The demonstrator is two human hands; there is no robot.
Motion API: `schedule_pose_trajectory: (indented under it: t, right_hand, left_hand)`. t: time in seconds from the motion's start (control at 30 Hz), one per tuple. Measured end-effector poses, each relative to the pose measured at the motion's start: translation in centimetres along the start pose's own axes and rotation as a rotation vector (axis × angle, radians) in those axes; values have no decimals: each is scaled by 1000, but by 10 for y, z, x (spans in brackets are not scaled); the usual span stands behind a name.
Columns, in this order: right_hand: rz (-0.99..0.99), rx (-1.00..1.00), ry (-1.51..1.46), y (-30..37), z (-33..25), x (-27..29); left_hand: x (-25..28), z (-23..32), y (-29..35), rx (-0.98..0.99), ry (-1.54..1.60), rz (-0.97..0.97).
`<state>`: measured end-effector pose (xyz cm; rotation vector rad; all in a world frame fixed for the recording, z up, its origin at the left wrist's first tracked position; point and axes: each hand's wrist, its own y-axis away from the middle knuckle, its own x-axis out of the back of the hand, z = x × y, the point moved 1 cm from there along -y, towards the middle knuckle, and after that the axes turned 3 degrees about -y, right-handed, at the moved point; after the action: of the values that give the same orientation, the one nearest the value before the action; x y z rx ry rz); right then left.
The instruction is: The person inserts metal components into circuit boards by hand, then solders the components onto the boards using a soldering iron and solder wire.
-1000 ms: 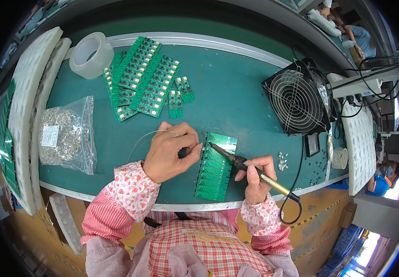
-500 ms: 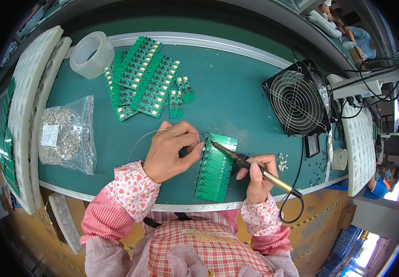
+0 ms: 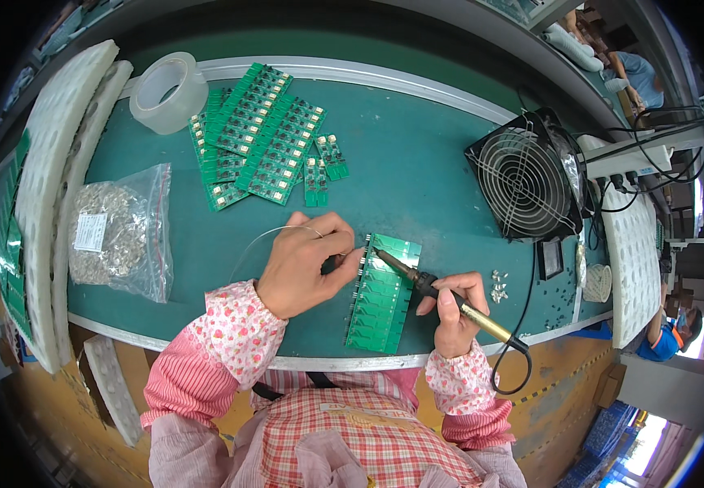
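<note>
A green circuit board panel (image 3: 379,305) lies on the green mat near the table's front edge, with a row of pins along its left side. My right hand (image 3: 454,314) grips a soldering iron (image 3: 482,320) with a black and gold handle, and the iron's tip meets the panel near its upper left corner. My left hand (image 3: 307,264) is closed in a pinch at the panel's left edge. From it a thin strand of solder wire (image 3: 256,237) loops out to the left. The wire's end between the fingertips is hidden.
Stacked green boards (image 3: 266,142) lie at the back, near a clear tape roll (image 3: 191,102). A plastic bag of small metal parts (image 3: 120,252) sits left, beside white foam trays (image 3: 55,203). At right stand a black fan (image 3: 523,177) and loose small parts (image 3: 498,286).
Little differs. The view has shifted slightly, and both hands, the soldering iron and the panel keep nearly the same places.
</note>
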<state>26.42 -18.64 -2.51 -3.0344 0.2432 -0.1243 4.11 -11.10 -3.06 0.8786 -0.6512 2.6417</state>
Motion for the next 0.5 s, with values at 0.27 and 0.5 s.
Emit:
schedule_pose_trajectory:
  t: [0.27,0.5]
  right_hand:
    - [98,21,-100,15,1,7]
    - [28,-36,-39,15,-2,5]
  left_hand:
    - [4,5,11,-19,18,30]
    - [3,4,9,-39,-18,-63]
